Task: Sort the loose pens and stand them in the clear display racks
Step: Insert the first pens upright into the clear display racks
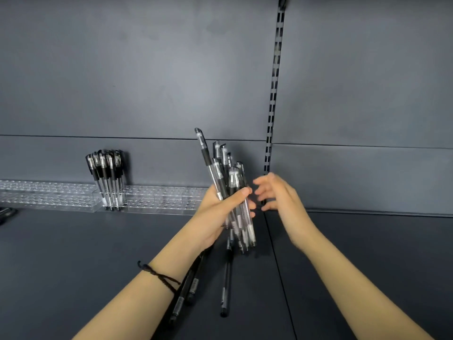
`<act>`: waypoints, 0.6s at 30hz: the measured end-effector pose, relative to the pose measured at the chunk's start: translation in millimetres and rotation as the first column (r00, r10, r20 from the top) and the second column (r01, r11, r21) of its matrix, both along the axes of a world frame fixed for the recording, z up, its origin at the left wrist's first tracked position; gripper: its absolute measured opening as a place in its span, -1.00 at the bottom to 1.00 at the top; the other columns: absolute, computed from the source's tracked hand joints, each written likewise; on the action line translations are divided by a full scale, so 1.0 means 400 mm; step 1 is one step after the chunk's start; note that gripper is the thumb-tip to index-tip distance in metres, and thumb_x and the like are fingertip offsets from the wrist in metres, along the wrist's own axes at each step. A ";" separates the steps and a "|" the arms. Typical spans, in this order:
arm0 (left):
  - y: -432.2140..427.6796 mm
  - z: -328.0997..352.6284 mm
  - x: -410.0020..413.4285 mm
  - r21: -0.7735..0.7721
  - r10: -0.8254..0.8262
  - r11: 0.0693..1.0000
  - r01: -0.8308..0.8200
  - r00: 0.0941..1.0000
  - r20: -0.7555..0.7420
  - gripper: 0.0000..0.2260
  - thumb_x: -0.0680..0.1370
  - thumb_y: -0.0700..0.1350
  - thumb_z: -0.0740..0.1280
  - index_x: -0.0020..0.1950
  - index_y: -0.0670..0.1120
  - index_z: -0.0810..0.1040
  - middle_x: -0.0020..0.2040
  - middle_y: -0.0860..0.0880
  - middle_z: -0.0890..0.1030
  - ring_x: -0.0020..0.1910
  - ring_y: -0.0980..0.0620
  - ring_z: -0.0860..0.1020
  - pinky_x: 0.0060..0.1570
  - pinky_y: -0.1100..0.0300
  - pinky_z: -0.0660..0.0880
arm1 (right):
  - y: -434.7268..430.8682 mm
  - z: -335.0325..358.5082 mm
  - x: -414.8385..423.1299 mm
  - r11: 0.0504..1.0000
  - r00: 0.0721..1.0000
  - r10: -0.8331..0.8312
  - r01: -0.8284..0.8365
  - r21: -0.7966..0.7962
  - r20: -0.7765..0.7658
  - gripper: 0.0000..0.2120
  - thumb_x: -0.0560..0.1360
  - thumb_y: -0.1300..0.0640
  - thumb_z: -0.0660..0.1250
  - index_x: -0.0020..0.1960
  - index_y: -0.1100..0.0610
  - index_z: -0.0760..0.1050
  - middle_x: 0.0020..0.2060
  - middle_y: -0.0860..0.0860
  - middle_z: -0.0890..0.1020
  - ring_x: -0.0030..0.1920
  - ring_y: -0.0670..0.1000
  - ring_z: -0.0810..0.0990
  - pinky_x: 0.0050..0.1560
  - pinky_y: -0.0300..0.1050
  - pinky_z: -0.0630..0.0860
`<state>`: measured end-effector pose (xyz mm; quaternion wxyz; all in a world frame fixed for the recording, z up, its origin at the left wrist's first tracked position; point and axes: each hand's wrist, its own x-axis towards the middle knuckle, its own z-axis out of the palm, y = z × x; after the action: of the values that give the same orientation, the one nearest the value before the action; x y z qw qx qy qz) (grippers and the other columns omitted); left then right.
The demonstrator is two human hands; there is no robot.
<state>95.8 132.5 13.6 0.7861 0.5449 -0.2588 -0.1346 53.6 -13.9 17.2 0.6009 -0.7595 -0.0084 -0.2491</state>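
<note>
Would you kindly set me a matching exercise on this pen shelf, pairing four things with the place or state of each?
Column one:
1. bundle of pens
2. standing pens
3. loose pen
4. right hand

Column two:
A. lying flat on the shelf
B. open, holding nothing
C. upright in the clear rack
D. gripped by the left hand

Pairs: 1-D, 2-C, 3-A, 4-B.
</note>
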 end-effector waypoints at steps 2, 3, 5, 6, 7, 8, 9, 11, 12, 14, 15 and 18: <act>-0.032 0.011 -0.007 0.082 0.007 0.997 -0.011 0.998 0.058 -0.79 0.51 -0.24 0.42 0.11 -0.22 0.51 -0.31 -0.04 0.62 -0.33 0.06 0.60 -0.26 0.18 0.57 | -0.015 0.041 0.008 0.995 0.995 -0.005 -0.005 0.097 0.095 -0.72 0.58 -0.09 0.09 0.03 -0.01 0.53 -0.10 -0.02 0.59 -0.07 -0.05 0.56 -0.06 -0.08 0.50; -0.046 0.012 -0.008 0.117 0.002 0.993 -0.012 0.997 0.081 -0.78 0.50 -0.27 0.43 0.11 -0.23 0.50 -0.33 -0.03 0.61 -0.35 0.07 0.58 -0.26 0.19 0.56 | -0.018 0.063 0.011 0.993 0.992 0.005 -0.020 0.119 0.126 -0.76 0.62 -0.06 0.08 0.07 -0.05 0.50 -0.06 -0.03 0.59 -0.04 -0.05 0.56 -0.04 -0.09 0.49; -0.063 0.006 -0.009 0.181 -0.034 0.983 0.005 0.988 0.152 -0.84 0.48 -0.32 0.44 0.01 -0.21 0.52 -0.33 0.00 0.60 -0.35 0.08 0.55 -0.24 0.20 0.55 | -0.011 0.099 0.018 0.992 0.989 0.041 -0.058 0.112 0.145 -0.78 0.65 -0.05 0.04 0.13 -0.15 0.46 0.02 -0.07 0.61 0.01 -0.10 0.58 0.08 -0.09 0.48; -0.070 0.002 -0.010 0.209 -0.054 0.978 0.016 0.982 0.179 -0.86 0.47 -0.34 0.43 -0.05 -0.19 0.53 -0.32 0.01 0.61 -0.35 0.08 0.55 -0.22 0.21 0.55 | -0.006 0.111 0.021 0.993 0.987 0.064 -0.077 0.089 0.145 -0.78 0.65 -0.06 0.04 0.15 -0.21 0.44 0.05 -0.09 0.61 0.04 -0.13 0.58 0.17 -0.06 0.47; -0.073 -0.002 -0.010 0.221 -0.067 0.975 0.024 0.980 0.188 -0.86 0.46 -0.35 0.44 -0.07 -0.18 0.54 -0.30 0.02 0.62 -0.34 0.08 0.56 -0.21 0.22 0.55 | 0.001 0.122 0.024 0.993 0.985 0.091 -0.100 0.056 0.148 -0.78 0.65 -0.09 0.04 0.17 -0.27 0.42 0.08 -0.12 0.61 0.09 -0.13 0.57 0.25 -0.02 0.45; -0.075 -0.006 -0.009 0.220 -0.072 0.975 0.030 0.980 0.186 -0.84 0.45 -0.36 0.44 -0.07 -0.17 0.54 -0.28 0.03 0.63 -0.33 0.08 0.57 -0.20 0.22 0.55 | 0.008 0.131 0.025 0.992 0.981 0.122 -0.125 0.013 0.153 -0.78 0.64 -0.12 0.05 0.20 -0.34 0.39 0.10 -0.15 0.61 0.15 -0.11 0.56 0.31 0.02 0.42; -0.076 -0.012 -0.005 0.219 -0.078 0.975 0.036 0.980 0.186 -0.83 0.44 -0.37 0.45 -0.06 -0.17 0.54 -0.26 0.03 0.65 -0.31 0.08 0.58 -0.20 0.23 0.56 | 0.011 0.137 0.024 0.987 0.975 0.158 -0.155 -0.033 0.156 -0.77 0.63 -0.16 0.06 0.22 -0.41 0.36 0.12 -0.19 0.60 0.20 -0.09 0.55 0.35 0.06 0.39; -0.075 -0.021 0.000 0.237 -0.110 0.969 0.064 0.976 0.189 -0.81 0.44 -0.39 0.44 -0.02 -0.20 0.54 -0.24 0.03 0.66 -0.29 0.07 0.59 -0.17 0.22 0.56 | 0.018 0.145 0.025 0.969 0.958 0.236 -0.219 -0.119 0.161 -0.72 0.59 -0.21 0.07 0.26 -0.47 0.31 0.16 -0.20 0.58 0.20 -0.06 0.57 0.36 0.10 0.36; -0.073 -0.024 0.001 0.254 -0.137 0.963 0.084 0.971 0.195 -0.81 0.44 -0.40 0.43 -0.01 -0.23 0.53 -0.25 0.02 0.66 -0.29 0.07 0.59 -0.16 0.21 0.56 | 0.023 0.149 0.024 0.957 0.949 0.269 -0.244 -0.156 0.163 -0.71 0.59 -0.20 0.07 0.29 -0.46 0.30 0.16 -0.19 0.58 0.15 -0.06 0.60 0.34 0.09 0.38; -0.067 -0.033 0.004 0.291 -0.180 0.950 0.116 0.962 0.206 -0.81 0.45 -0.41 0.42 0.02 -0.28 0.52 -0.26 0.00 0.65 -0.29 0.06 0.59 -0.15 0.21 0.56 | 0.032 0.150 0.029 0.945 0.942 0.295 -0.262 -0.194 0.162 -0.71 0.63 -0.11 0.08 0.32 -0.34 0.35 0.08 -0.10 0.63 0.03 -0.04 0.65 0.25 0.05 0.44; -0.063 -0.039 0.007 0.309 -0.199 0.942 0.128 0.958 0.208 -0.80 0.45 -0.41 0.42 0.04 -0.29 0.51 -0.26 -0.01 0.65 -0.29 0.05 0.59 -0.14 0.20 0.56 | 0.037 0.148 0.031 0.946 0.943 0.290 -0.258 -0.195 0.160 -0.72 0.65 -0.05 0.09 0.31 -0.22 0.42 0.02 -0.04 0.66 -0.03 -0.03 0.66 0.20 0.02 0.46; -0.058 -0.056 0.008 0.407 -0.287 0.890 0.205 0.946 0.150 -0.77 0.46 -0.35 0.43 0.07 -0.21 0.49 -0.24 -0.04 0.65 -0.24 0.01 0.61 -0.07 0.17 0.55 | 0.034 0.129 0.041 0.965 0.960 0.235 -0.211 -0.158 0.150 -0.73 0.65 0.08 0.15 -0.03 0.06 0.62 -0.14 0.05 0.69 -0.10 -0.02 0.65 0.13 -0.02 0.47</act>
<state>98.9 109.4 -8.8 0.6086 0.6625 -0.3746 -0.2245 70.1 -0.5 68.9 0.5675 -0.7703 -0.1619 -0.2414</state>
